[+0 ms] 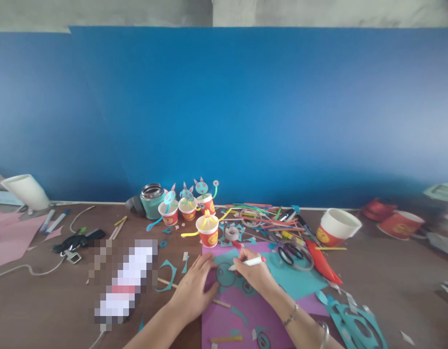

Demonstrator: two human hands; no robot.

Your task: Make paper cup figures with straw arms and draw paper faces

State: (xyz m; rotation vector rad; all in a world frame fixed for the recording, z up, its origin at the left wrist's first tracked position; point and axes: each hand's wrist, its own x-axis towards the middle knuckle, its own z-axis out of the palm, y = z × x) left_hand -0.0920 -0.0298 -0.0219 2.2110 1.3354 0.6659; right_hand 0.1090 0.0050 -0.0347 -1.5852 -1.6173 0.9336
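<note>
My right hand (254, 271) grips a white marker (255, 261) with a red end, its tip down at a circle (224, 275) drawn on teal paper (300, 280). My left hand (197, 286) lies flat, fingers stretched out, at the left edge of that paper. Under both is a purple sheet (269, 320) with teal scraps on it. Close to my right wrist is a small teal disc (247, 286) with a drawn mark. Just beyond my hands stands a paper cup (208, 231) with yellow pipe-cleaner arms.
Behind stand several decorated cups (168, 213) with teal animal faces, and a teal flask (152, 201). Pipe cleaners (278, 222), scissors (295, 256) and stacked cups (338, 227) lie to the right. Cut-out teal paper (356, 322) is front right; a blurred-out phone-like object (127, 281) left.
</note>
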